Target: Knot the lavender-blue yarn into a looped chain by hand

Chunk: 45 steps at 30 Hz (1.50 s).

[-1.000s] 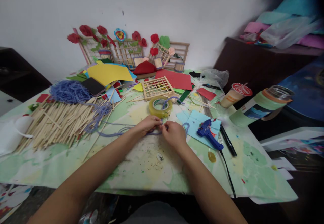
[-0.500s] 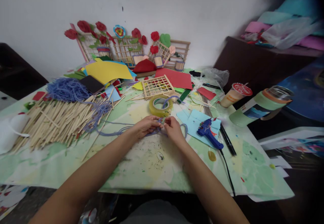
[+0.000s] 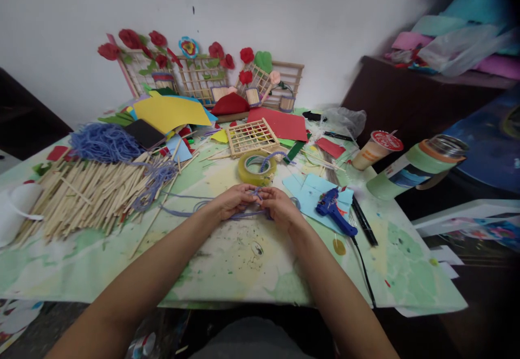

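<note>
My left hand [image 3: 235, 201] and my right hand [image 3: 279, 205] meet over the middle of the table, fingertips almost touching. Both are closed in a pinch on purple yarn [image 3: 179, 213], which shows as a small tangle between the fingers. From there the strand trails left in loops towards a looser clump [image 3: 156, 181]. A bit of the yarn also curves out beyond my right hand. Just behind my fingers lies a roll of clear tape [image 3: 248, 169], with a twisted purple piece resting in its ring.
A blue glue gun [image 3: 335, 211] with a black cord lies on blue paper to the right, beside a black pen [image 3: 364, 221]. Wooden sticks [image 3: 89, 196] and a purple yarn heap [image 3: 104, 143] cover the left. A drink cup [image 3: 376, 150] and green bottle [image 3: 414, 167] stand at the right.
My right hand has turned slightly and its fingers have closed in towards my left fingertips. The yarn loops beside my hands have shifted a little. The whole view has moved slightly.
</note>
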Tool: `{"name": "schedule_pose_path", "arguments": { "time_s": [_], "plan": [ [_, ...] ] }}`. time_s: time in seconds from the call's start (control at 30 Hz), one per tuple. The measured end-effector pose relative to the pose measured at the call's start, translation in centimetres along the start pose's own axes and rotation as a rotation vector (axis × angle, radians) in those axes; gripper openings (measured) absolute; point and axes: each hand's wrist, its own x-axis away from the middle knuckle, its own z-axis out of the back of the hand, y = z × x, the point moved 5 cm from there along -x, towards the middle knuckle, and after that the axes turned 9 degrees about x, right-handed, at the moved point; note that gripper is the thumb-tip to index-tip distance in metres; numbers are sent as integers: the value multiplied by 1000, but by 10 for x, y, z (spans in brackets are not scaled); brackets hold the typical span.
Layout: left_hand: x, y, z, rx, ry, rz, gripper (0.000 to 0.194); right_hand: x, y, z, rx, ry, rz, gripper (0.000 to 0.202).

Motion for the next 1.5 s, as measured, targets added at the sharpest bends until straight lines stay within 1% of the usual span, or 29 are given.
{"name": "schedule_pose_path", "arguments": {
  "time_s": [0.1, 0.2, 0.3, 0.4, 0.47, 0.53, 0.6, 0.63, 0.67, 0.73, 0.77, 0.8, 0.83, 0.87, 0.9, 0.93, 0.97, 1.0, 1.03, 1.07, 1.13, 1.17, 1.23, 1.33, 1.4, 1.47, 1.5],
  "plan": [
    [-1, -3, 0, 84, -49, 21, 40, -1, -1, 4, -9, 0, -14, 36],
    [-2, -5, 2, 114, -52, 29, 40, -3, 0, 6, 18, 25, -14, 32],
    [-4, -6, 3, 156, -75, 39, 40, -3, 2, 9, 25, 107, -23, 32],
    [-5, -6, 5, 186, -65, 49, 40, 1, -2, 14, -17, 186, -42, 30],
    [-5, -6, 7, 194, -46, 64, 40, 6, -13, 19, -110, 200, -27, 28],
    [-4, -6, 8, 197, -41, 80, 42, 12, -30, 29, -238, 197, 18, 26],
    [-4, -6, 9, 212, -39, 92, 43, 17, -50, 48, -338, 225, 98, 24],
    [-4, -6, 9, 222, -41, 96, 44, 19, -60, 61, -356, 267, 159, 22],
    [-4, -7, 9, 232, -45, 98, 44, 20, -70, 75, -343, 335, 223, 21],
    [-4, -7, 8, 245, -53, 99, 44, 22, -87, 105, -203, 534, 353, 19],
    [-4, -6, 8, 245, -56, 98, 43, 24, -93, 118, -44, 666, 405, 18],
    [-3, -6, 7, 244, -55, 98, 43, 26, -99, 126, 169, 794, 441, 18],
    [-3, -6, 7, 242, -50, 100, 43, 28, -103, 129, 377, 899, 463, 18],
    [-2, -6, 7, 241, -44, 102, 43, 29, -104, 126, 573, 978, 474, 20],
    [-2, -6, 7, 239, -41, 103, 43, 30, -103, 118, 750, 1017, 482, 23],
    [-2, -6, 7, 237, -38, 102, 44, 30, -99, 106, 867, 1013, 494, 26],
    [-2, -6, 7, 233, -38, 99, 43, 29, -93, 90, 1003, 979, 513, 29],
    [-3, -7, 8, 229, -40, 96, 43, 26, -85, 70, 1147, 882, 531, 30],
    [-3, -7, 8, 226, -47, 90, 42, 23, -75, 49, 1241, 722, 542, 29],
    [-4, -8, 9, 227, -59, 82, 41, 19, -63, 31, 1283, 573, 524, 27],
    [-6, -9, 10, 240, -83, 61, 39, 14, -42, 4, 1307, 391, 441, 21],
    [-7, -10, 10, 248, -93, 49, 38, 12, -34, -4, 1290, 339, 411, 19],
    [-8, -10, 11, 258, -100, 33, 37, 7, -24, -11, 1212, 289, 353, 17],
    [-8, -9, 9, 246, -96, 48, 37, -1, -16, -6, 1081, 261, 263, 21],
    [-6, -9, 8, 213, -79, 52, 37, -6, -15, 0, 1057, 274, 209, 22],
    [-4, -8, 6, 139, -46, 43, 38, -9, -15, 4, 1069, 292, 155, 19],
    [-2, -8, 5, 92, -27, 34, 39, -10, -14, 5, 1081, 277, 133, 18]
  ]
}}
